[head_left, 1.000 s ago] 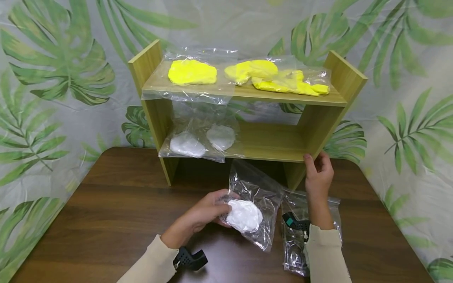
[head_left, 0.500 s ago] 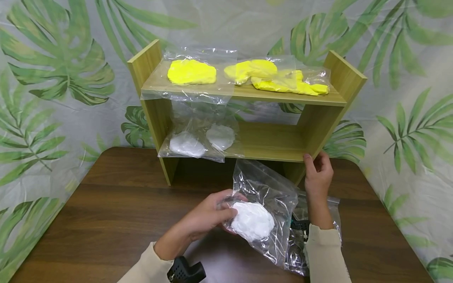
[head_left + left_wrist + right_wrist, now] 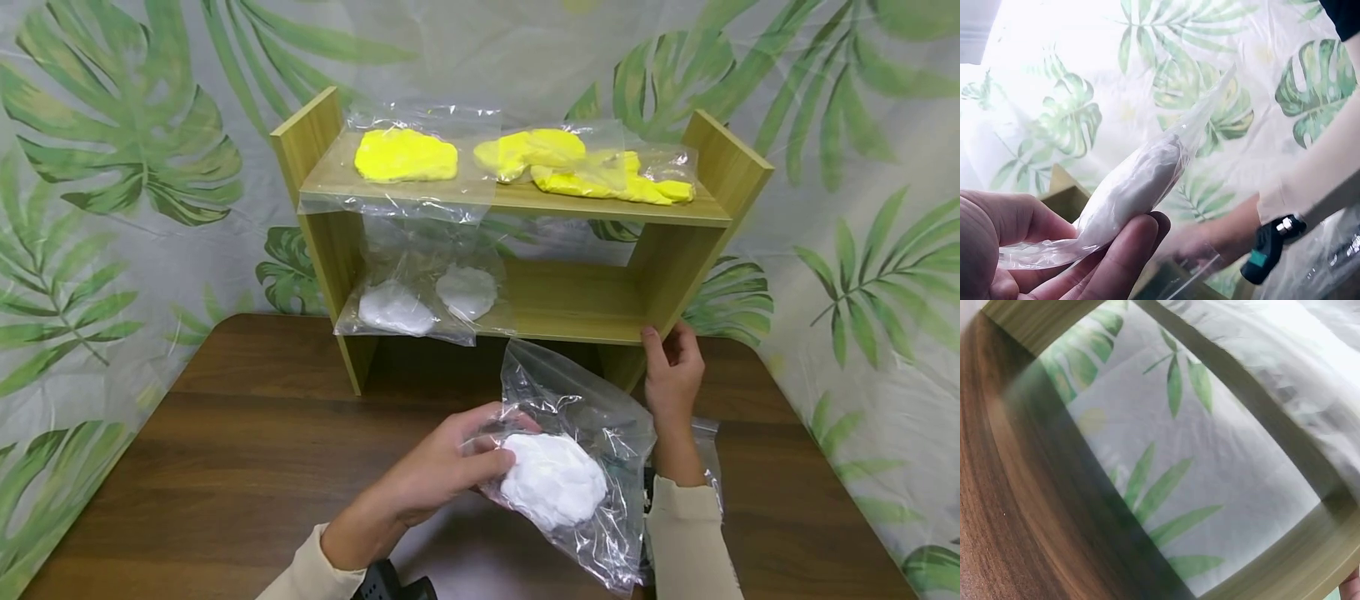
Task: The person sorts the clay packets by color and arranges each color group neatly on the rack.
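Observation:
My left hand (image 3: pixel 457 462) pinches one end of a clear plastic bag holding a white doughy lump (image 3: pixel 553 482), in front of the shelf. In the left wrist view the thumb lies on one face of the bag (image 3: pixel 1138 181) and the fingers lie under the other; the bag tilts up away from the hand. My right hand (image 3: pixel 675 375) grips the lower right side of the wooden shelf (image 3: pixel 577 304), thumb on the front edge and fingers around the outside. Only a bit of that hand's fingers (image 3: pixel 1351 586) shows at the edge of the right wrist view.
Bags with yellow lumps (image 3: pixel 405 154) lie along the top board. Two bagged white lumps (image 3: pixel 396 308) lie at the left of the middle board. Under my right forearm, more clear bags (image 3: pixel 708 454) lie on the brown table (image 3: pixel 225 467). A leaf-print cloth (image 3: pixel 150 250) hangs behind.
My left hand has carried the bag with the white lump rightward and a little nearer, over the bags on the table. The right hand stays on the shelf's side.

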Motion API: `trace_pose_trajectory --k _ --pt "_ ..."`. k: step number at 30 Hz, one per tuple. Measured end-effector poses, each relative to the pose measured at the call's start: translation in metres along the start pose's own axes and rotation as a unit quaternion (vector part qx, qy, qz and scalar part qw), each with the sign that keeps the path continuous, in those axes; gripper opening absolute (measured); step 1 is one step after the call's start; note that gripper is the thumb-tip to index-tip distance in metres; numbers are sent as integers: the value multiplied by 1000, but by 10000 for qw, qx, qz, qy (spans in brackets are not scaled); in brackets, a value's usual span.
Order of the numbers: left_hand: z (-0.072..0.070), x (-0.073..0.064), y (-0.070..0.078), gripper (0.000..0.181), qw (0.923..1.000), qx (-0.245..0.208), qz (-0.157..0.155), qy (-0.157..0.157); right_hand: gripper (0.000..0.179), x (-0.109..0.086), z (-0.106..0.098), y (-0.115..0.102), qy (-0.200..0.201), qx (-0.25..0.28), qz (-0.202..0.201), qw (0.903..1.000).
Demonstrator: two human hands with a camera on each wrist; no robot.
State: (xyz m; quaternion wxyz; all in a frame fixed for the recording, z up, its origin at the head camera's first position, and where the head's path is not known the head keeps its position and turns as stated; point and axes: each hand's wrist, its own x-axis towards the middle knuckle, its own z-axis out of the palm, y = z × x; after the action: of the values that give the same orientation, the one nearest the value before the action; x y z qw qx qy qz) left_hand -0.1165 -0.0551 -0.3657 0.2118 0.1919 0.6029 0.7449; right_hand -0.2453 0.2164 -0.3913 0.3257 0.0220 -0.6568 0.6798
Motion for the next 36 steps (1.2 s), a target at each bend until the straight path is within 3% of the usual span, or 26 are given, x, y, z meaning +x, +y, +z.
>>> trace_pose_trajectory --k 7,15,21,29,36 --pt "6 1 10 35 9990 102 387 -174 23 -2 0 -3 68 -34 106 9999" --pt "13 5 25 35 9984 202 457 -263 22 1 -2 -2 79 -56 62 9999" --pt "12 13 35 36 9964 292 752 -261 18 3 -5 0 -19 135 17 9999" --pt "-2 31 46 37 9927 570 1014 316 16 3 -4 1 49 88 100 9999" --pt "-15 52 52 38 9912 311 1006 807 18 2 -2 1 15 14 262 9997"
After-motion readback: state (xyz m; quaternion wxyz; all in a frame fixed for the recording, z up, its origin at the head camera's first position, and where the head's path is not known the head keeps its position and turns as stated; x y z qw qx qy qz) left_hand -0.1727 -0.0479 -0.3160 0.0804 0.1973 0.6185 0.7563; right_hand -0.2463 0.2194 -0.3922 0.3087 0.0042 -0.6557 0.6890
